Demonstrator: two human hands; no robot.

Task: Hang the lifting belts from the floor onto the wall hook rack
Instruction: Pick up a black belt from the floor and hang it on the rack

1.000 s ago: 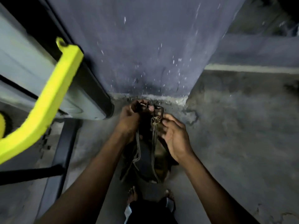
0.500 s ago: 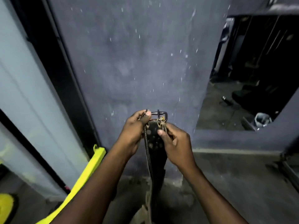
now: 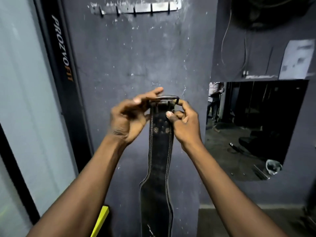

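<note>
- Step in hand: carry-up phase. One belt is off the floor and held in front of the wall, buckle end on top. The rest hangs straight down past the bottom of view.
- L hand: pinches the buckle's left side, thumb + forefinger stretched along the top, other fingers curled at the belt edge.
- R hand: closed on the belt. Thumb presses the strap face just under the buckle, forefinger hooks round the buckle's right end.
- Hook rack: metal strip w/ five hooks, high on the wall, well above both hands. No belt hangs on it, so by my read the task is early. Other belts not in view.
- Next move, as I judge it: raise the buckle to rack height, line its frame opening up w/ one hook, slip it over, then ease both hands off so the weight settles.
- Needs: buckle frame facing the wall. Strap looks long and stiff, prob. heavy, so it may swing or twist the buckle off-line.
- Risk: can't tell hook depth, rack is blurred. If the hooks are shallow, the belt could slide off if let go too soon.
- Nearby: mirror to the right, black frame w/ lettering to the left, yellow bar low down.
</note>
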